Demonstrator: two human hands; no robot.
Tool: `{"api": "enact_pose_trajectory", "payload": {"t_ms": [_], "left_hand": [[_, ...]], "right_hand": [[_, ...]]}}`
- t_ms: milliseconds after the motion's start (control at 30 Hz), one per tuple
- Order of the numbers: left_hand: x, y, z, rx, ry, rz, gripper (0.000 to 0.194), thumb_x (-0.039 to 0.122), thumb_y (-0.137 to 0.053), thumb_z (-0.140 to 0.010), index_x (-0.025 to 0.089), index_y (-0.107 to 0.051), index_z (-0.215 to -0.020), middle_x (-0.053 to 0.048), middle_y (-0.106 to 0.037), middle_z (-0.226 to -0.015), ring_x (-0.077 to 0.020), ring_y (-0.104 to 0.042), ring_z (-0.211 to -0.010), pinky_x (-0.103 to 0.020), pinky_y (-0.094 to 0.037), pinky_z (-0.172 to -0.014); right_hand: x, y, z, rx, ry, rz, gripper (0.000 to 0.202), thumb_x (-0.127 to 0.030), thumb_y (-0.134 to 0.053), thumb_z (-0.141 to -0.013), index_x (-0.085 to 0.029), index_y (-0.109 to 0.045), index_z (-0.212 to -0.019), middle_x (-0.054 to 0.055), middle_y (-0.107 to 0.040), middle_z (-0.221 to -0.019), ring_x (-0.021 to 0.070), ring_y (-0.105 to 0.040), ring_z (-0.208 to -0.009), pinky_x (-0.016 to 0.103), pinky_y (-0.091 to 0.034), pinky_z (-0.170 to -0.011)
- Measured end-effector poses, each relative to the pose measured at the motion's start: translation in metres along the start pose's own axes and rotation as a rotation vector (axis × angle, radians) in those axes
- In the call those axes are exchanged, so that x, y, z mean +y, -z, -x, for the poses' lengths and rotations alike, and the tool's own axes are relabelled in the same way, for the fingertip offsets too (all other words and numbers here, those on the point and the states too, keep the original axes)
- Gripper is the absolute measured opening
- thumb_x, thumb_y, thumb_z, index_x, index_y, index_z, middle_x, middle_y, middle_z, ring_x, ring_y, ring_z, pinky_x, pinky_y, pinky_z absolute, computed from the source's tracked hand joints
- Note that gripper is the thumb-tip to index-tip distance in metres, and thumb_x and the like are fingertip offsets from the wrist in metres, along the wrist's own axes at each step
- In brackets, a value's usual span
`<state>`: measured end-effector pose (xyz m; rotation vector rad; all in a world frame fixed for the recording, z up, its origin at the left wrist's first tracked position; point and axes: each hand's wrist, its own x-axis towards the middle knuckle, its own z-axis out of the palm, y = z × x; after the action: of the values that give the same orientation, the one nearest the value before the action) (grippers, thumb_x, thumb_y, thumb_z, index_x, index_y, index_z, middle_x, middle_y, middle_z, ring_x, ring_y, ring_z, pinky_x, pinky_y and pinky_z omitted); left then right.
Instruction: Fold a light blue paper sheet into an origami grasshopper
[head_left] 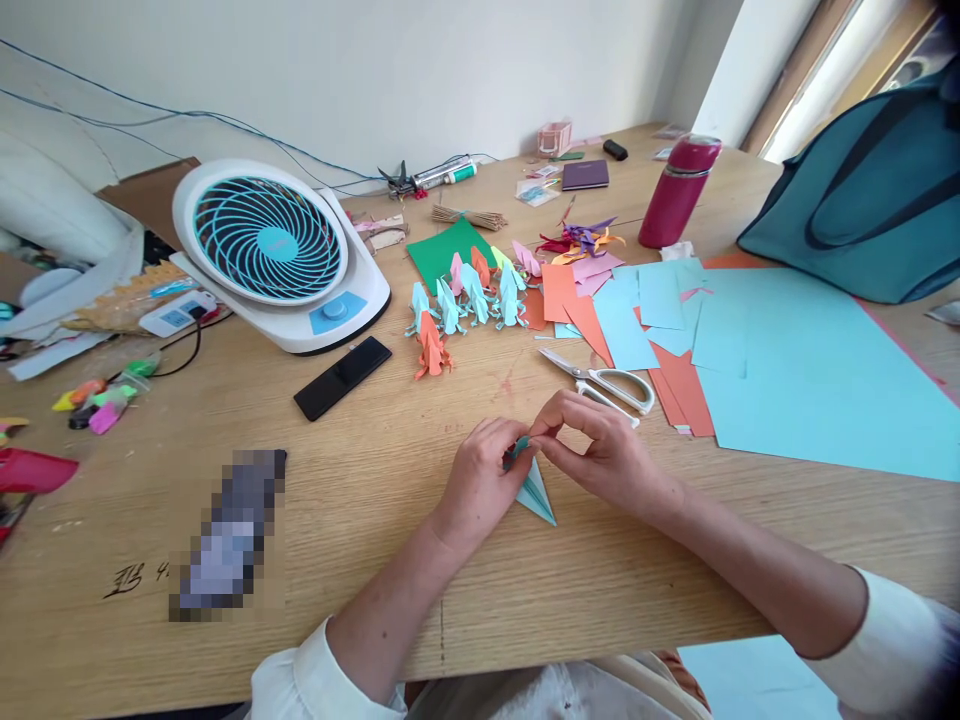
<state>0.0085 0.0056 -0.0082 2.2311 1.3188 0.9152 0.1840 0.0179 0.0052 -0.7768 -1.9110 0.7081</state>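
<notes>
A piece of light blue folded paper (535,497) comes to a point toward me, low over the wooden table. My left hand (484,470) is closed around its upper part, hiding much of it. At the paper's far end, my right hand (589,440) pinches a small bit between thumb and forefinger. Scissors (600,382) with white handles lie just beyond my right hand, blades partly apart. Farther back stand several folded paper figures, among them an orange one (431,348) in front and a light blue one (474,295) behind it.
Large light blue sheets (810,370) and orange paper pieces (684,390) spread to the right, near a teal bag (862,210) and a magenta bottle (681,190). On the left are a white fan (281,255), a black phone (343,378) and a blurred-out object (229,540).
</notes>
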Motion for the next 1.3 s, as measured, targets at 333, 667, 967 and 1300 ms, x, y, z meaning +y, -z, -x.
{"api": "enact_pose_trajectory", "payload": {"t_ms": [333, 667, 967, 1300], "left_hand": [[-0.004, -0.001, 0.001, -0.06, 0.0, -0.068, 0.012, 0.011, -0.069, -0.081, 0.017, -0.059, -0.079, 0.0, -0.059, -0.077, -0.0169, -0.057, -0.075, -0.026, -0.042, -0.067], [-0.008, 0.011, -0.003, -0.243, 0.015, 0.073, 0.007, 0.01, -0.062, -0.088, 0.016, -0.063, -0.087, -0.001, -0.062, -0.087, -0.0156, -0.062, -0.082, -0.024, -0.044, -0.071], [-0.01, 0.016, -0.006, -0.309, -0.063, 0.048, 0.021, -0.004, -0.055, -0.08, 0.016, -0.062, -0.083, -0.001, -0.061, -0.088, -0.0144, -0.062, -0.083, -0.023, -0.047, -0.074], [-0.026, 0.026, -0.004, -0.338, -0.258, -0.191, 0.014, 0.007, -0.059, -0.085, 0.018, -0.063, -0.092, -0.006, -0.064, -0.098, -0.0204, -0.058, -0.095, -0.032, -0.047, -0.084]], "right_hand": [[0.004, -0.001, 0.001, -0.066, 0.014, -0.114, 0.006, -0.013, -0.065, -0.089, -0.018, -0.063, -0.085, 0.001, -0.061, -0.081, 0.0124, -0.058, -0.073, 0.026, -0.049, -0.068], [0.002, 0.001, 0.0, -0.108, 0.031, -0.121, 0.007, -0.014, -0.061, -0.091, -0.018, -0.062, -0.086, 0.003, -0.062, -0.084, 0.0133, -0.059, -0.076, 0.028, -0.052, -0.069], [0.008, -0.003, 0.003, -0.148, 0.055, -0.104, 0.008, -0.012, -0.059, -0.091, -0.019, -0.061, -0.087, 0.003, -0.063, -0.087, 0.0135, -0.06, -0.077, 0.028, -0.051, -0.07], [0.001, -0.006, 0.006, -0.247, 0.245, 0.047, 0.01, -0.016, -0.053, -0.097, -0.019, -0.059, -0.091, 0.005, -0.062, -0.086, 0.0156, -0.059, -0.081, 0.03, -0.048, -0.072]]}}
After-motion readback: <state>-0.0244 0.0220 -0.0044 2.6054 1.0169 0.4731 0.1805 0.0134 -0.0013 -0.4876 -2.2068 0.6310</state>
